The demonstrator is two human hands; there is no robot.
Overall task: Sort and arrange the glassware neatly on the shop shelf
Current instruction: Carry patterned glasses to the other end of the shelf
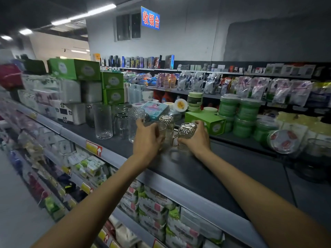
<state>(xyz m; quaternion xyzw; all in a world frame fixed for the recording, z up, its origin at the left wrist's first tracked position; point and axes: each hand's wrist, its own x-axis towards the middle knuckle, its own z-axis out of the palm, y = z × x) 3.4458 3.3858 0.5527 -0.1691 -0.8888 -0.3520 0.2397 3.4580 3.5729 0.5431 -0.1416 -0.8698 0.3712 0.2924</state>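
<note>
On the dark top shelf (206, 176) stand several clear glasses. A tall ribbed tumbler (103, 121) is at the left, with a textured tumbler (134, 122) and smaller glasses behind it. My left hand (147, 140) wraps a clear glass mug (162, 130) standing on the shelf. My right hand (194, 138) grips an upturned patterned glass mug (186, 134) with its handle pointing left. Another upturned patterned glass (167, 122) stands between and behind my hands.
A green carton (206, 122) lies just behind my right hand. Green-lidded tubs (241, 119) crowd the right, and a glass bowl (317, 149) sits at far right. Tissue packs and green boxes (75, 68) are stacked at the left. Lower shelves hold packaged goods.
</note>
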